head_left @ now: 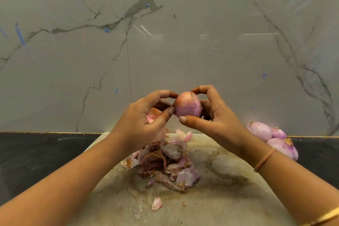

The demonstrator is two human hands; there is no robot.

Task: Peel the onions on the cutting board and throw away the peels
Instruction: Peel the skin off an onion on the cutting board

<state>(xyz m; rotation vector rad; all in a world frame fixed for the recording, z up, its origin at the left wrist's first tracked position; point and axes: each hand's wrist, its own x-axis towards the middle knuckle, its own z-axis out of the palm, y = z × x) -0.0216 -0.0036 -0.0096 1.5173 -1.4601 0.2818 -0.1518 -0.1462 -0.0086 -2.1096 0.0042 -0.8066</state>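
You hold the onion (188,104) up above the cutting board (229,198), between both hands. Your right hand (212,115) curls round it, thumb underneath. Your left hand (145,121) pinches its left edge with thumb and fingertips. Below, peels (165,161) lie heaped on the board. Three peeled onions (259,131) sit to the right, near the wall.

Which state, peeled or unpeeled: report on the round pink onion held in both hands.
Partly peeled: round pink onion has tan skin on top, bare purple below; left hand pinches its edge.
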